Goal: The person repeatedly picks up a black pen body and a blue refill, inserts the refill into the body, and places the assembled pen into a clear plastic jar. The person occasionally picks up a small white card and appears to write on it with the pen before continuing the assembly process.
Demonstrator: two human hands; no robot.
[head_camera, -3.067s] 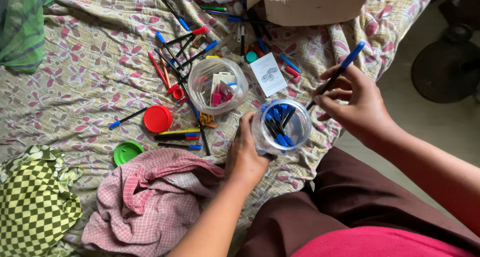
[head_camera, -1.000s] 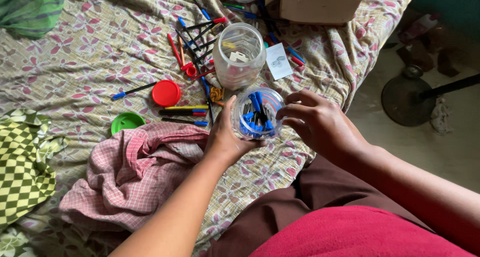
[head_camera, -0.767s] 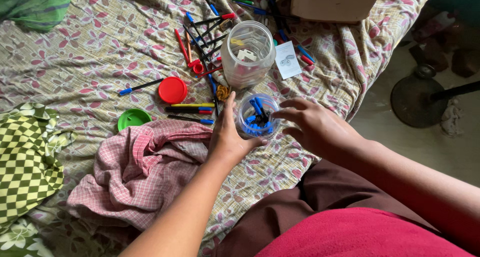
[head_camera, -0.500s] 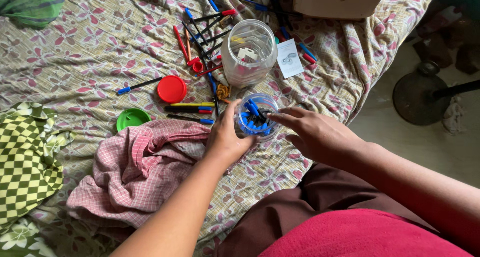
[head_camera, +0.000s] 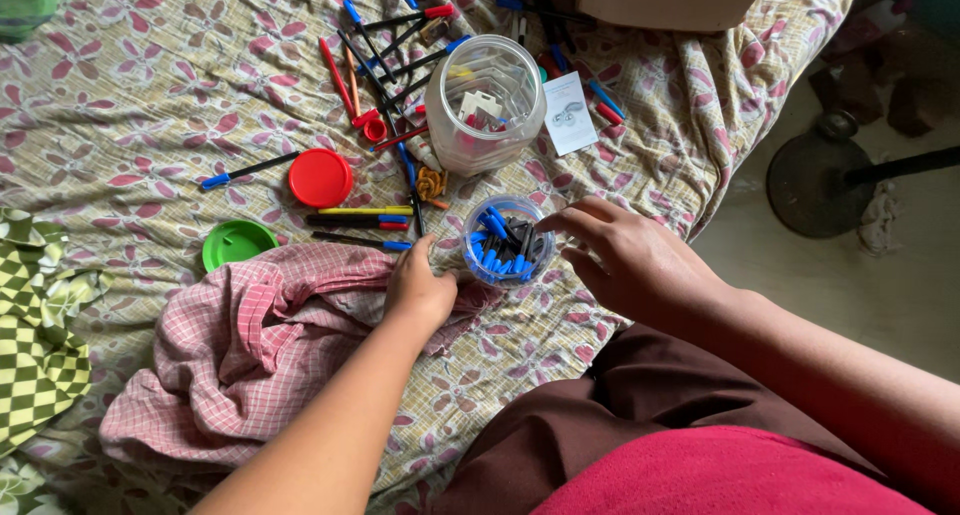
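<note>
Upright near the bed's right edge, a small clear jar (head_camera: 507, 240) of blue-capped pens is steadied from the left by the left hand (head_camera: 418, 287), fingers loose beside it, while the right hand (head_camera: 625, 258), fingertips pinched together, is poised at its rim.

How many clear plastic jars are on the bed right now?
2: a large clear plastic jar among the scattered pens, and a small clear plastic jar of blue-capped pens between the left hand and right hand.
</note>
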